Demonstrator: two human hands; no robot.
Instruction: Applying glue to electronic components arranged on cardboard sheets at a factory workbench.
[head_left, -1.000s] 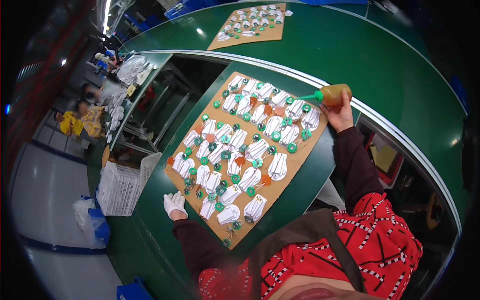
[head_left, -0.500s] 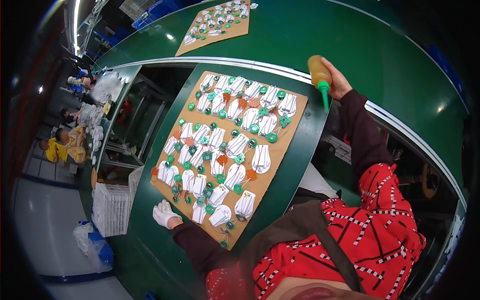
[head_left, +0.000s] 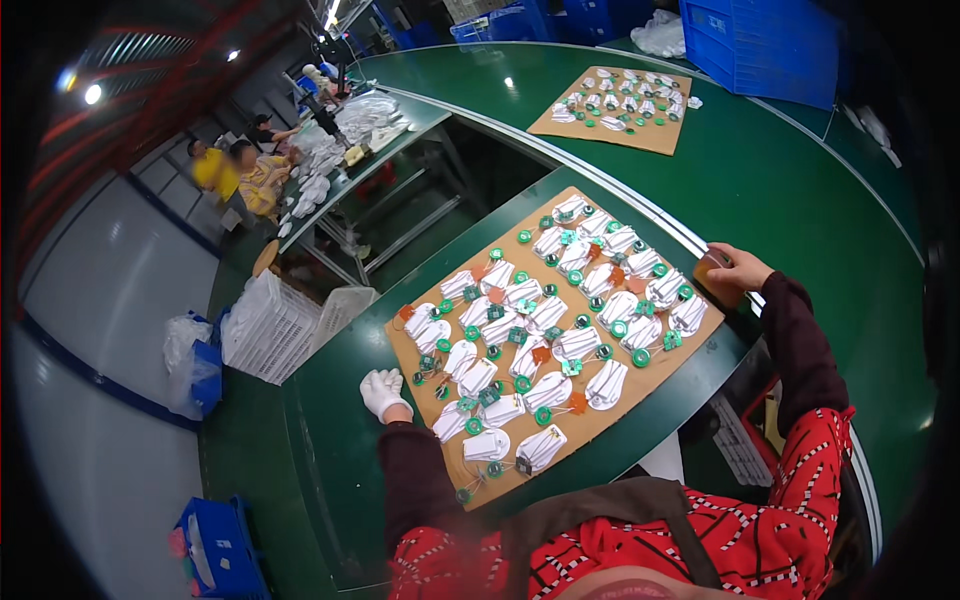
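On the green worktable (head_left: pixel 330 470) lies a cardboard sheet (head_left: pixel 574 300) with several white plastic pieces (head_left: pixel 607 385) set out in rows. Small green circuit boards (head_left: pixel 671 341), round green parts (head_left: pixel 543 415) and orange bits are wired among them. My right hand (head_left: pixel 742 268) grips an amber squeeze bottle (head_left: pixel 718 282) just past the sheet's right corner; its nozzle is not visible. In a white glove, my left hand (head_left: pixel 383 394) is curled closed at the sheet's left edge, with no object showing in it.
Beyond the metal rail stretches another green surface (head_left: pixel 800 220) with a second loaded cardboard sheet (head_left: pixel 560 122). A large blue crate (head_left: pixel 760 50) stands at the back. To the left are a white basket (head_left: pixel 265 330), a blue bin (head_left: pixel 220 550) and people (head_left: pixel 262 180) at a cluttered bench.
The head view has swung, so the whole scene sits differently. The bottle has come down from above the rail to beside the sheet's right corner. My left hand remains by the sheet's left edge.
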